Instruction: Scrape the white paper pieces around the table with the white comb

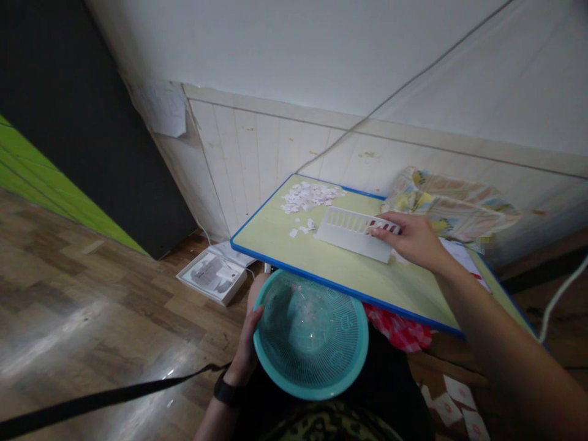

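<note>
My right hand (407,236) grips the right end of a white plastic piece with a row of slots (353,231), its fingers closed over the slotted edge. The piece stands tilted on the yellow-green tabletop (275,245). Left of it lie a few loose white paper scraps (301,229), and behind them a pile of small white paper pieces (311,196). My left hand (252,327) is closed on the left rim of a turquoise plastic basket (311,392), held over my lap below the table's front edge. Some clear, shiny bits (312,318) show inside the basket.
A patterned cloth (454,199) and a paper sheet (463,260) lie at the table's right. An open white box (211,275) sits on the floor at left. Cards (459,392) lie on the floor at lower right. A cable (390,98) crosses the wall.
</note>
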### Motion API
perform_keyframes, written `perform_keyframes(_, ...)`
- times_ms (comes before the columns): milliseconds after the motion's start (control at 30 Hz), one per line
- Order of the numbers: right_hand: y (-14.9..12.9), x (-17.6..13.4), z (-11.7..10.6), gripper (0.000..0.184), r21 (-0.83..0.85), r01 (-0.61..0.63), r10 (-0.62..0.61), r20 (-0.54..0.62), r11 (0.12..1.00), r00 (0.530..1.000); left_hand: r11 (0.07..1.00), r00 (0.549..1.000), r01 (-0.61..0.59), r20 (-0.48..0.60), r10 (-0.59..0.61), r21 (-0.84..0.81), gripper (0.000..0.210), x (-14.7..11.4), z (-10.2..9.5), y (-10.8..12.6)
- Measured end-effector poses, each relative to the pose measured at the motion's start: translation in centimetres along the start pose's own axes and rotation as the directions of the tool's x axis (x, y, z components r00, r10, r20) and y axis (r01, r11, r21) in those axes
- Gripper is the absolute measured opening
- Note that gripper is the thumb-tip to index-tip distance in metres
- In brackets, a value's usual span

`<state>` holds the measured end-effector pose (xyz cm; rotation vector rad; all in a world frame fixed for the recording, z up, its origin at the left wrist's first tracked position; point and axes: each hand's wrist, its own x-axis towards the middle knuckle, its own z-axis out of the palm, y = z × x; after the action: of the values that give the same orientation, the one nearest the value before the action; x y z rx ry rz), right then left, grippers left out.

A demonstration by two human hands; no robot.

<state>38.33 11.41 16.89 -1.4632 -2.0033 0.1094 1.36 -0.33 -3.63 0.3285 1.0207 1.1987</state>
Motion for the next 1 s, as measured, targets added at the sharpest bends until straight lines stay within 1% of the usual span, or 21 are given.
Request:
perform_keyframes(100, 0.5, -0.1, -0.3, 0.031, -0.039, -0.035, 0.035, -0.009, 0.999, 0.999, 0.999, 0.999, 0.033, 0.027, -0.033, -0.002, 0.066, -0.4, 0.3, 0.4)
perform_keyframes(233, 2.4, -0.2, -1.8, 0.031, -0.124, -0.156, 0.148, -0.073, 0.980, 0.986, 0.998, 0.998, 0.058, 0.038, -0.057, -0.006, 0.074, -0.8, 0.7, 0.6)
perform_keyframes(300, 2.9, -0.2, -2.0, 0.033, -0.135, -0.200, 0.187, -0.102, 0.971, 0.977, 0.998, 0.998, 0.058, 0.040, -0.058, -0.001, 0.075, -0.8, 0.8, 0.6)
perform_keyframes(433, 2.2, 0.2, -0.8, 0.037, -0.127, -0.202, 0.184, -0.140, 0.971, 0.973, 1.000, 0.999, 0.025, 0.031, -0.025, -0.002, 0.071, -0.6, 0.7, 0.5)
perform_keyframes(533, 1.8, 0.2, 0.3, 0.032, -0.122, -0.212, 0.199, -0.113, 0.970, 0.974, 1.000, 1.000, 0.003, 0.019, -0.004, 0.018, 0.069, -0.5, 0.6, 0.5)
perform_keyframes(633, 2.3, -0.3, 0.1, 0.033, -0.149, -0.229, 0.212, -0.123, 0.962, 0.970, 1.000, 1.000, 0.009, 0.020, -0.009, 0.017, 0.066, -0.6, 0.7, 0.6)
perform_keyframes(767, 3.3, -1.1, -1.0, 0.033, -0.213, -0.261, 0.215, -0.217, 0.942, 0.952, 1.000, 1.000, 0.020, 0.015, -0.020, 0.017, 0.062, -0.5, 0.7, 0.6)
perform_keyframes(833, 3.4, -1.4, -1.1, 0.033, -0.218, -0.274, 0.217, -0.250, 0.937, 0.944, 0.999, 0.999, 0.029, 0.026, -0.030, 0.020, 0.061, -0.4, 0.5, 0.5)
perform_keyframes(900, 3.3, -1.7, -0.6, 0.035, -0.186, -0.289, 0.240, -0.244, 0.939, 0.939, 0.999, 0.999, 0.038, 0.034, -0.039, 0.024, 0.061, -0.3, 0.2, 0.3)
perform_keyframes(1000, 3.4, -2.5, 0.1, 0.038, -0.123, -0.326, 0.298, -0.203, 0.937, 0.933, 0.999, 0.999, 0.037, 0.028, -0.038, 0.024, 0.064, 0.0, -0.2, 0.0)
